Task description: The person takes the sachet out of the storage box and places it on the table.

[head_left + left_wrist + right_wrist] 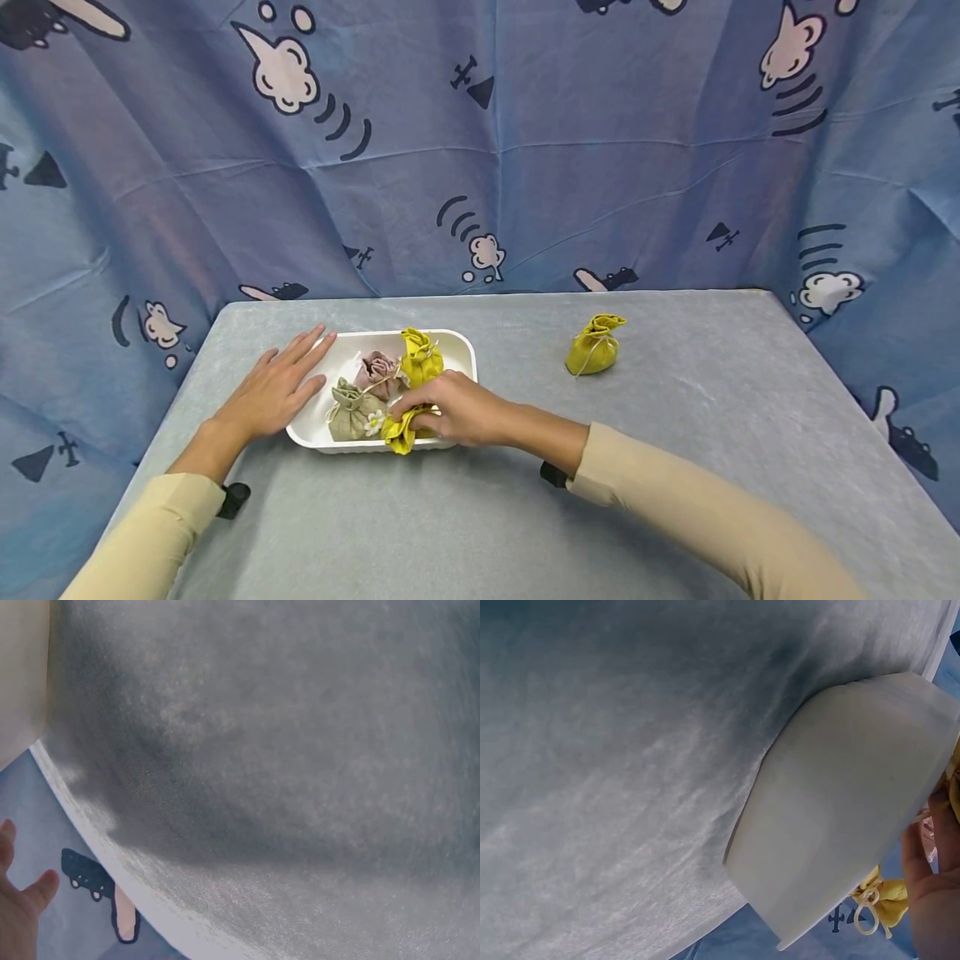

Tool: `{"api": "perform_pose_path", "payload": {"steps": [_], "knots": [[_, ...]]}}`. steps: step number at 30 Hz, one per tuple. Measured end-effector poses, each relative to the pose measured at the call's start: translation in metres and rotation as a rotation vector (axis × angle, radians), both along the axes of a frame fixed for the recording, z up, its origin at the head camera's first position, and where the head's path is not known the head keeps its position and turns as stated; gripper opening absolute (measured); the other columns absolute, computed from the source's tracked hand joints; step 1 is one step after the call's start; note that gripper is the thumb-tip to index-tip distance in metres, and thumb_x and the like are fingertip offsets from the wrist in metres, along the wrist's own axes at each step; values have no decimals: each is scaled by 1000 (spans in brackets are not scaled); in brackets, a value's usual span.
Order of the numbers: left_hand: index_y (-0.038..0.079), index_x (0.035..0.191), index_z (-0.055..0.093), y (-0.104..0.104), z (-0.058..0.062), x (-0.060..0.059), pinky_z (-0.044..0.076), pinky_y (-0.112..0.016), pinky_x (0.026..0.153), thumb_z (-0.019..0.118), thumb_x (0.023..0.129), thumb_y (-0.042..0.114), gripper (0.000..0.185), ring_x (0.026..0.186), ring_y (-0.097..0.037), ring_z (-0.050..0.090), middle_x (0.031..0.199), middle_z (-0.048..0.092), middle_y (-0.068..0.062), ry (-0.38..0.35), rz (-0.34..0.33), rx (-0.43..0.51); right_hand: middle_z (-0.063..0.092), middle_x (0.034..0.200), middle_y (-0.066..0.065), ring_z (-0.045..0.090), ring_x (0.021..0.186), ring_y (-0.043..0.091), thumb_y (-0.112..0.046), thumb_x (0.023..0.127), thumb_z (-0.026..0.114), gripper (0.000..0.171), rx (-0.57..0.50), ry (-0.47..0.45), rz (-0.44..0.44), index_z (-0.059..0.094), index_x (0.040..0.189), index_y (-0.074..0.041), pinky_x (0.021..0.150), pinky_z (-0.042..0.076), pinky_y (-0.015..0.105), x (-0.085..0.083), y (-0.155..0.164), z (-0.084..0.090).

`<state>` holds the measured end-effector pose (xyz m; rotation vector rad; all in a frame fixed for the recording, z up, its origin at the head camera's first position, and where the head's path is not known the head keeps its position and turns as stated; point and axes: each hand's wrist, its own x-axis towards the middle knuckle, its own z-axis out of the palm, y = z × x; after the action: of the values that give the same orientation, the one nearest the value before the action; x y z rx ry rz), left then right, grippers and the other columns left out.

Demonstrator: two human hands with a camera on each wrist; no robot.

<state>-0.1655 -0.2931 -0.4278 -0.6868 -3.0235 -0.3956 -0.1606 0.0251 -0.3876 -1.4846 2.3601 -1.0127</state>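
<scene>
A white tray [307, 433] holds several small drawstring pouches. My right hand [468, 408] reaches over its front right and pinches a yellow drawstring pouch [399, 432] near the front rim, partly hidden by the fingers. Behind that hand sits another yellow pouch [422, 362]. A dusty pink pouch [377, 372] lies in the middle, and a sage green pouch [352, 415] with a white flower [374, 422] is at the front left. With fingers spread, my left hand [272, 396] rests at the tray's left rim. The right wrist view shows the tray's outer wall [832, 802].
A third yellow pouch [592, 350] stands upright on the grey table [525, 517], right of the tray. Behind the table's far edge hangs a blue patterned cloth [600, 167]. Dark wrist cameras sit under both forearms.
</scene>
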Motion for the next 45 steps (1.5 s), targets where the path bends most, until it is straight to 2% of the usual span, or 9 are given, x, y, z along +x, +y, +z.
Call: {"api": "perform_pose_path", "payload": {"steps": [3, 10, 19, 27, 36, 45], "knots": [[16, 161, 21, 1, 1, 0, 21, -71, 109, 42, 106, 31, 60, 146, -43, 24, 165, 17, -13, -2, 1, 0, 76, 102, 1, 65, 85, 1, -4, 89, 72, 19, -7, -14, -21, 77, 107, -8, 79, 53, 19, -1, 2, 1], [15, 160, 22, 1, 2, 0, 21, -71, 109, 43, 106, 30, 60, 146, -44, 24, 166, 15, -11, 2, -1, 0, 76, 103, 4, 54, 68, 2, -1, 90, 71, 20, -41, -74, -60, 76, 109, -5, 67, 47, 18, -4, 7, 8], [15, 160, 22, 0, 1, 1, 20, -72, 108, 44, 106, 29, 61, 146, -44, 23, 166, 14, -10, 1, -5, 9, 76, 105, 4, 66, 89, 3, -1, 89, 72, 19, -49, -65, -63, 77, 107, -4, 76, 52, 18, -10, 14, 20], [11, 159, 26, 1, 2, 2, 22, -72, 107, 46, 105, 27, 60, 145, -45, 25, 165, 19, -14, 16, -12, 13, 76, 105, 4, 66, 87, 4, 0, 88, 72, 19, -53, -34, -78, 77, 106, -5, 74, 53, 19, -17, 26, 36], [12, 159, 24, 1, 2, 1, 22, -72, 108, 47, 105, 27, 61, 145, -46, 26, 165, 17, -13, 14, -9, 9, 75, 107, 6, 69, 89, 7, 3, 89, 70, 22, -45, -44, -96, 76, 109, -3, 73, 55, 23, -22, 43, 56], [9, 158, 27, 1, 2, 1, 22, -72, 107, 46, 105, 28, 59, 144, -46, 26, 164, 21, -16, 18, -6, 7, 75, 108, 6, 70, 96, 12, 4, 89, 70, 23, -33, -24, -114, 75, 111, -2, 78, 56, 24, -29, 56, 73]]}}
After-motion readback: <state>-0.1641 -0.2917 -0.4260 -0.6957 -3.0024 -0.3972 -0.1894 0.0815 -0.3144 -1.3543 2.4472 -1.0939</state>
